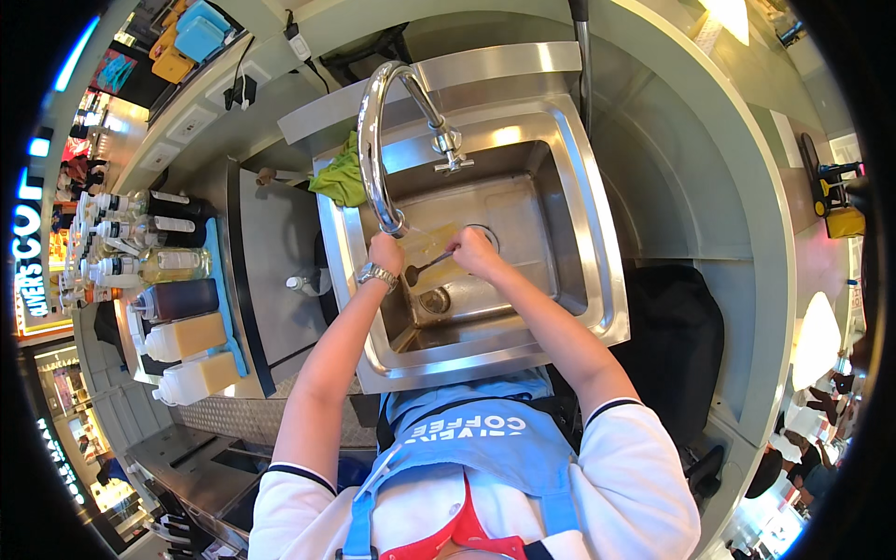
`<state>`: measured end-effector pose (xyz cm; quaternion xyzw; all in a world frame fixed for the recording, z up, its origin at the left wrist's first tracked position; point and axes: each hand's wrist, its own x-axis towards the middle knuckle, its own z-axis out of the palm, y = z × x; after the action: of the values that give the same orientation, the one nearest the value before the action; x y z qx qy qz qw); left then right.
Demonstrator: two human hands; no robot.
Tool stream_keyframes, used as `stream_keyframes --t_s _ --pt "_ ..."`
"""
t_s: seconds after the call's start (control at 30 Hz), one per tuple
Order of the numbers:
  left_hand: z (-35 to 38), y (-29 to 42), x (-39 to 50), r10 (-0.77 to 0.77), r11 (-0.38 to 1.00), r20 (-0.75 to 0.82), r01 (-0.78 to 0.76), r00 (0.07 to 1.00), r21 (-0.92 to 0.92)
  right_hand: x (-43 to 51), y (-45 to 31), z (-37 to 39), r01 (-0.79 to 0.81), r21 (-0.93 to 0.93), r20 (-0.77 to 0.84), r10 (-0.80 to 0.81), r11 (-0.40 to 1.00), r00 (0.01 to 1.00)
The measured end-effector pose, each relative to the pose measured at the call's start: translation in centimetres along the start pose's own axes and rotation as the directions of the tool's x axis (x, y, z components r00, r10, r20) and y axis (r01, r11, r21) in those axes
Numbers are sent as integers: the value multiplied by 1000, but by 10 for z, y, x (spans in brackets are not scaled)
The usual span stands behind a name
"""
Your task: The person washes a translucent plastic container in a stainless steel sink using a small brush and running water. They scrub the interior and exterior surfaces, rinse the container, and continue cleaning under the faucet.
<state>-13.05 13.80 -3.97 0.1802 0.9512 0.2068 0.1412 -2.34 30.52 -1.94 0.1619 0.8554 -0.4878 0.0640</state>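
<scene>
Over the stainless steel sink [609, 280], my right hand [476, 253] grips the handle of a metal spoon [413, 275], whose bowl points left and down. My left hand [386, 252], with a metal watch at the wrist, is directly at the outlet of the curved chrome faucet [374, 147]; its fingers are mostly hidden, so what it holds cannot be told. A yellowish, see-through flat thing [441, 241] lies beneath both hands in the basin. The drain [435, 301] shows near the basin's lower left corner.
A green cloth [339, 178] hangs at the sink's upper left rim. Left of the sink, a metal counter [276, 245] bears a small white-capped bottle [297, 283]. Syrup and sauce bottles [178, 301] line a blue cloth further left. A black bag-like thing [672, 343] is at the right.
</scene>
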Motion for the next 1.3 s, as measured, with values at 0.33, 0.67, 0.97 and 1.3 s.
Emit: stream_keyframes --t_s 0.33,0.67,0.97,1.3 --pt "0 2 0 2 1000 -46 -2 999 5 -2 9 6 -11 16 -36 12 1000 999" --pt "-3 3 -3 26 998 3 -26 1000 51 9 16 12 -247 -68 5 248 967 969" --pt "-9 9 -3 -9 1000 32 8 999 26 -9 55 -15 -240 -112 -158 221 964 962" --pt "-12 13 -3 27 997 30 -29 999 74 -33 46 -51 -101 -30 -333 86 994 939"
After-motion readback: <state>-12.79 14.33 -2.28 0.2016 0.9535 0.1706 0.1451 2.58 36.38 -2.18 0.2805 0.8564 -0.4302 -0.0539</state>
